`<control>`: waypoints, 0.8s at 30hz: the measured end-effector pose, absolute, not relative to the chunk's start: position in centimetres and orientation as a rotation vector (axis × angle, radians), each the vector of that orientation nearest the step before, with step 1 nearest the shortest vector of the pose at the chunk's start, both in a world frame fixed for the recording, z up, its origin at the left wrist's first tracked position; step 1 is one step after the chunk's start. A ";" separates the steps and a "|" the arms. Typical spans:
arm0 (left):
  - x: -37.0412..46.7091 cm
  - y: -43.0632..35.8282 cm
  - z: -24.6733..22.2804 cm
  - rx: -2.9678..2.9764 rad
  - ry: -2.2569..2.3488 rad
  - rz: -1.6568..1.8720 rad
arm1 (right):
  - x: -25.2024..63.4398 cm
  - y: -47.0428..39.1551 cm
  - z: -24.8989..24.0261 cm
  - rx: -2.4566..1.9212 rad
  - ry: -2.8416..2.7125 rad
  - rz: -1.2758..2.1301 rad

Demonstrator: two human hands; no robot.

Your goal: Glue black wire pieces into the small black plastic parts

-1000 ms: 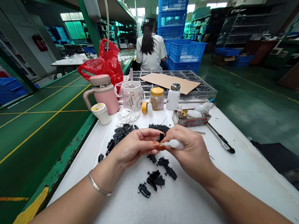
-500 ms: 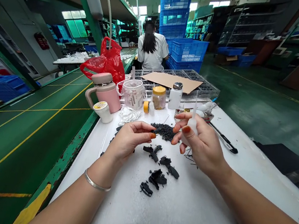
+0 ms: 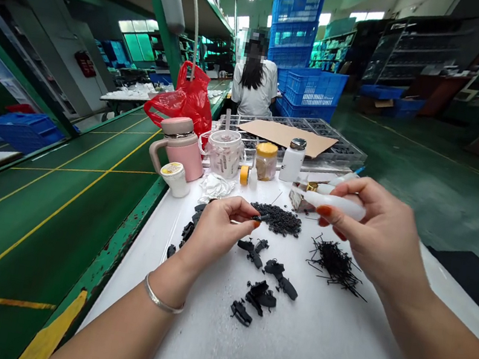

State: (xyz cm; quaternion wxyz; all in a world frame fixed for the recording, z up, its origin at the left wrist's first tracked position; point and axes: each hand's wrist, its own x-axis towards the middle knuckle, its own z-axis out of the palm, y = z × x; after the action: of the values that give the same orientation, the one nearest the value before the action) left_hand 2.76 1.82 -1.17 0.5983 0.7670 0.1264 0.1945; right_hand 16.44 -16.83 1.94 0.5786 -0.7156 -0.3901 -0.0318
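Note:
My left hand (image 3: 225, 226) pinches a small black part (image 3: 261, 217) between thumb and fingers, in front of a heap of tiny black pieces (image 3: 281, 219). Higher and to the right, my right hand (image 3: 377, 236) grips a white squeeze bottle (image 3: 340, 206), which lies nearly level with its narrow tip toward the left. Below that hand is a pile of thin black pins (image 3: 338, 264). Several black moulded parts (image 3: 263, 296) lie on the white tabletop (image 3: 284, 352) between my forearms. More dark parts (image 3: 188, 231) sit left of my left hand, partly hidden by it.
Along the back stand a pink mug (image 3: 183, 155), a white-lidded tub (image 3: 175, 179), a clear plastic cup (image 3: 224, 154), a yellow-lidded jar (image 3: 265, 160) and a white bottle (image 3: 293, 160). Behind them are cardboard (image 3: 288, 135) on trays, a red bag (image 3: 188, 100) and a seated person (image 3: 254, 84).
My right hand has moved right, and its bottle has tipped from upright to nearly level. The pin pile is now uncovered. My left hand keeps its pinch. The whole view has shifted slightly.

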 end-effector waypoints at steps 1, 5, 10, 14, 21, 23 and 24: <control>2.7 1.8 -1.2 1.797 0.295 0.462 | 16.4 -16.9 2.1 -1.654 -0.907 -0.110; 2.7 1.7 -1.3 1.818 0.311 0.517 | 15.9 -16.9 2.1 -1.548 -0.933 -0.176; 2.7 1.7 -1.4 1.868 0.304 0.542 | 15.1 -16.3 1.6 -1.449 -0.954 -0.184; 2.6 1.6 -1.3 1.938 0.279 0.542 | 14.9 -16.2 1.3 -1.411 -0.972 -0.152; 2.4 1.2 -1.0 1.984 0.257 0.572 | 14.7 -16.2 1.3 -1.422 -0.979 -0.174; 2.4 1.1 -1.0 1.990 0.249 0.569 | 14.7 -16.2 1.4 -1.424 -0.983 -0.186; 2.4 1.1 -1.0 1.995 0.250 0.568 | 14.7 -16.2 1.4 -1.423 -0.988 -0.186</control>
State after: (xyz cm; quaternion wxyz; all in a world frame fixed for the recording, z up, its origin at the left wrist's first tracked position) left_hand 2.42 1.10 -0.97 0.5022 0.8257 0.1035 0.2353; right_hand 14.66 -16.21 1.40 0.6440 -0.6249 -0.4337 -0.0819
